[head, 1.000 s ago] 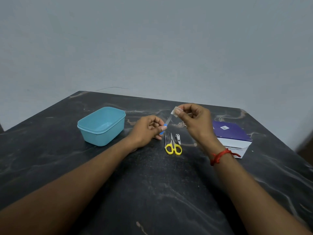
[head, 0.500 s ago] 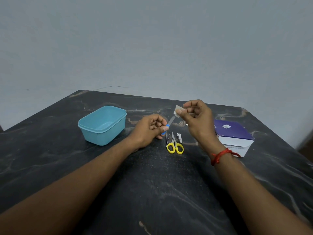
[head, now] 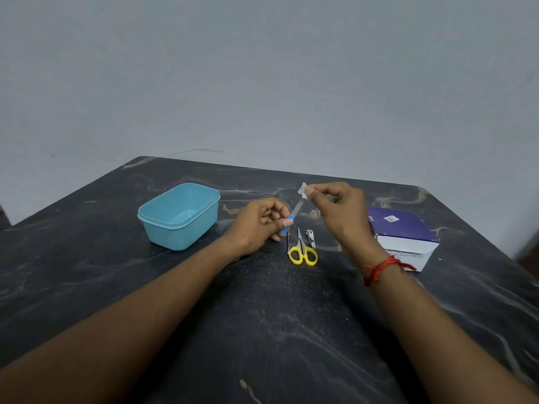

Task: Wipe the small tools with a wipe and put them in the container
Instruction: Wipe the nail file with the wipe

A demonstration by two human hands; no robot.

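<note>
My left hand (head: pixel 259 223) pinches the blue handle of a thin metal nail file (head: pixel 295 212), its blade pointing up and right. My right hand (head: pixel 339 211) holds a small white wipe (head: pixel 303 190) between thumb and fingers, just off the tip of the file. On the table below lie yellow-handled scissors (head: pixel 302 250), tweezers (head: pixel 290 239) to their left and a nail clipper (head: pixel 311 238) to their right. An open, empty light-blue container (head: pixel 163 225) stands to the left of my left hand.
A purple-and-white box of alcohol swabs (head: pixel 402 237) sits behind my right wrist, which wears a red thread. The dark marble table (head: pixel 262 330) ends at a grey wall; its right edge lies just beyond the box.
My right hand has drawn the wipe up along the file's blade and off its tip. The left hand has kept the file nearly still.
</note>
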